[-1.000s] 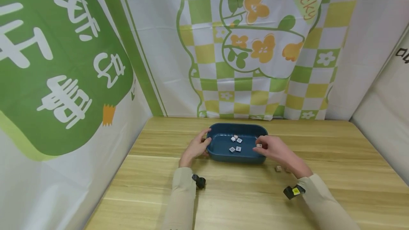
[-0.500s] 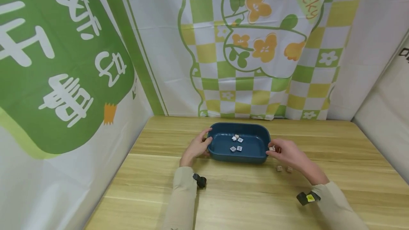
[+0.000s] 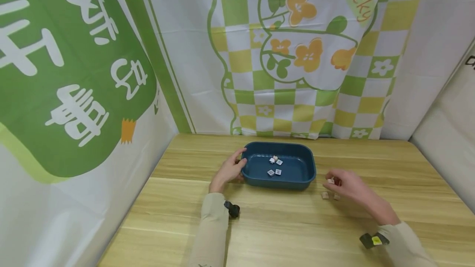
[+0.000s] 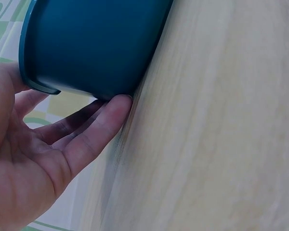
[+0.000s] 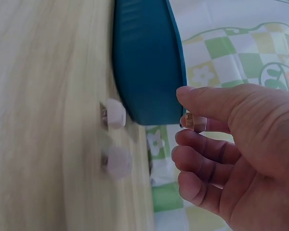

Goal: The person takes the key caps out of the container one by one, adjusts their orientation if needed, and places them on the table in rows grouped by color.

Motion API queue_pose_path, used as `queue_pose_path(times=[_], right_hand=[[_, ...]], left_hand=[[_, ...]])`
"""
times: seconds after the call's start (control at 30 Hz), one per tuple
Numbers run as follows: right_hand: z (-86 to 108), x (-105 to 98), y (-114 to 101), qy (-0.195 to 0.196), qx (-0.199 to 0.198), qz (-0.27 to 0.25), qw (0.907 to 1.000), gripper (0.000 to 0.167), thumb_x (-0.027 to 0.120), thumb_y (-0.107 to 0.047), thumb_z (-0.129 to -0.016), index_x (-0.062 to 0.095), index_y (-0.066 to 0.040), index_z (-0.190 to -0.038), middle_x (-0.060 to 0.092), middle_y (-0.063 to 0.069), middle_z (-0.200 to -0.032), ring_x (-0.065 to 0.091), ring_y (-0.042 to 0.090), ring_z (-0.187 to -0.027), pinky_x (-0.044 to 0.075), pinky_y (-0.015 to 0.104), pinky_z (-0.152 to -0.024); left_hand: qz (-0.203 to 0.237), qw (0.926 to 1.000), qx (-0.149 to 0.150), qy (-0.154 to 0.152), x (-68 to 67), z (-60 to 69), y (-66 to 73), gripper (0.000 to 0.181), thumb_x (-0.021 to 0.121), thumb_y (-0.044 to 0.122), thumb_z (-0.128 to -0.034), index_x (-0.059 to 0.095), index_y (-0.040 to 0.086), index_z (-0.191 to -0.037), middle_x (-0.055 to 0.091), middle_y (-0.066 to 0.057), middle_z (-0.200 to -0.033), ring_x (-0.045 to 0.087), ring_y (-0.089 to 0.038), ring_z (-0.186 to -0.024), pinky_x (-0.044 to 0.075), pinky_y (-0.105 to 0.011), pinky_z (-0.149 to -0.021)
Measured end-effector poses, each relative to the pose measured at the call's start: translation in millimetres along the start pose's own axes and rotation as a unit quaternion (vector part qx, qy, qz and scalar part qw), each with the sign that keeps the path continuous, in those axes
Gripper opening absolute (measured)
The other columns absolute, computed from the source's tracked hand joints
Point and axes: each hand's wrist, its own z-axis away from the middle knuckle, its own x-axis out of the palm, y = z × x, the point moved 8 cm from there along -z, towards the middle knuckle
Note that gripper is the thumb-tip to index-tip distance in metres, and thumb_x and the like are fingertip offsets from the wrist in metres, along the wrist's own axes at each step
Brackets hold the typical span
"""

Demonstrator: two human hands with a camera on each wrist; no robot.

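Note:
A dark blue oblong dish (image 3: pixel 280 184) stands on the table, with several small white-faced, marked cubes (image 3: pixel 278 172) lying inside it. My left hand (image 3: pixel 229 171) holds the dish's left end; in the left wrist view its fingertips (image 4: pixel 118 103) touch the wall near the base. To the right of the dish and apart from it, my right hand (image 3: pixel 349 183) pinches a small beige cube (image 5: pixel 196 122) between thumb and index finger. A dark mark shows on that cube's face. Just below this hand, two similar cubes (image 3: pixel 325 195) sit side by side on the table.
The wooden table (image 3: pixel 274 226) runs back to a checked, flowered cloth (image 3: pixel 297 110). Another printed cloth (image 3: pixel 130 155) hangs along the left side, and a pale one (image 3: pixel 445 135) on the right. Both wrists carry small black cameras (image 3: pixel 232 209).
My right hand has carried the beige cube out of the dish, over its right end, to a spot above the two cubes on the table. The left hand stays at the dish.

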Motion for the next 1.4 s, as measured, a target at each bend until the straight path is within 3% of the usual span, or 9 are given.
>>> queue_pose_path(times=[0.3, 0.73, 0.9, 1.4], right_hand=[[10.7, -1.8, 20.1, -0.006, 0.021, 0.014, 0.9997, 0.016, 0.073, -0.019, -0.088, 0.069, -0.007, -0.097, 0.055, -0.007, -0.072, 0.044, 0.001, -0.064, 0.040, 0.021, -0.055], [22.0, 2.9, 43.8, -0.061, 0.063, 0.015, 0.9961, 0.014, 0.071, -0.023, -0.090, 0.068, -0.010, -0.096, 0.055, -0.006, -0.074, 0.045, 0.006, -0.066, 0.038, 0.022, -0.056], [23.8, 3.8, 46.2, -0.068, 0.057, 0.011, 0.9960, 0.009, 0.072, -0.021, -0.088, 0.066, -0.015, -0.089, 0.053, -0.007, -0.070, 0.044, 0.004, -0.062, 0.037, 0.021, -0.054], [32.5, 12.0, 49.1, -0.110, 0.061, -0.003, 0.9920, 0.019, 0.077, -0.024, -0.084, 0.060, -0.016, -0.081, 0.048, -0.007, -0.067, 0.041, 0.003, -0.059, 0.034, 0.021, -0.051]], left_hand=[[-0.002, 1.0000, 0.002, 0.003, 0.7, -3.1, 0.8, 0.050, 0.048, 0.030, -0.1045, 0.036, 0.027, -0.152, 0.056, -0.011, -0.091, 0.065, -0.032, -0.064, 0.060, -0.039, -0.063], [-0.006, 1.0000, 0.006, 0.004, 0.9, -2.8, 1.3, 0.050, 0.047, 0.028, -0.1048, 0.035, 0.025, -0.153, 0.055, -0.009, -0.087, 0.065, -0.031, -0.062, 0.060, -0.039, -0.062], [-0.007, 1.0000, 0.002, 0.006, 0.4, -2.2, 0.4, 0.050, 0.047, 0.029, -0.1049, 0.035, 0.025, -0.153, 0.056, -0.010, -0.091, 0.065, -0.032, -0.064, 0.060, -0.039, -0.063], [0.000, 0.9999, -0.009, 0.006, 0.1, -0.3, -3.4, 0.050, 0.049, 0.030, -0.1043, 0.035, 0.029, -0.152, 0.058, -0.013, -0.094, 0.064, -0.032, -0.066, 0.060, -0.039, -0.064]])
